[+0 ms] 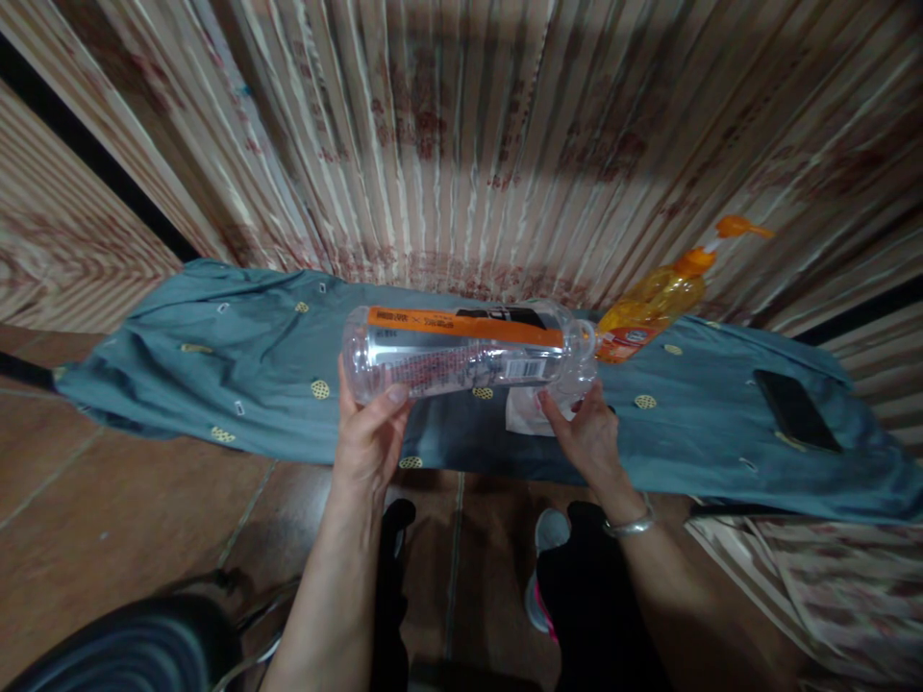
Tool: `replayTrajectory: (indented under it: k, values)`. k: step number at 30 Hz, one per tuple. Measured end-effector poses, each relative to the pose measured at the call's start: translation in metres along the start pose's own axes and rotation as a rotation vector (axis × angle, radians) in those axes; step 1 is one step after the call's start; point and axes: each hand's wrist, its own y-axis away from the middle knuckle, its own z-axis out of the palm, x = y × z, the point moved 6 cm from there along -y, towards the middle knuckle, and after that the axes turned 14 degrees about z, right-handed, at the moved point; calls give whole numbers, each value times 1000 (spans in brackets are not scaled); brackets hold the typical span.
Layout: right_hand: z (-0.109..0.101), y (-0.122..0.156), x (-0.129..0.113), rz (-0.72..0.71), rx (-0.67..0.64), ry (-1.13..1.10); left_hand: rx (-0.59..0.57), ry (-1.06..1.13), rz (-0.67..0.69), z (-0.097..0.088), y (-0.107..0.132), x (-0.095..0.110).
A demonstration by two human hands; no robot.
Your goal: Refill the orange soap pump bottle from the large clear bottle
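Note:
A large clear plastic bottle (461, 351) with an orange, black and silver label lies sideways in the air above the cloth. My left hand (371, 423) grips it around its base, thumb on the near side. At the narrower right end, my right hand (587, 428) is closed on the bottle's clear top part; some of its fingers are hidden behind the plastic. Just beyond that end stands a pump bottle (641, 312) of yellow-orange liquid with an orange pump head. Under the right hand, a white folded sheet (525, 415) rests on the cloth.
A blue-green patterned cloth (274, 384) covers the long narrow surface. Towards its right end lies a black phone (797, 410). Pleated curtains (447, 144) hang behind. A dark round seat (137, 649) stands on the tiled floor at lower left.

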Motion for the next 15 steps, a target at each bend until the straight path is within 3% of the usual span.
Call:
replayTrajectory:
  k: [15]
  values:
    - [0,-1,0,-3,2,-38,24,7,8,2,0,1]
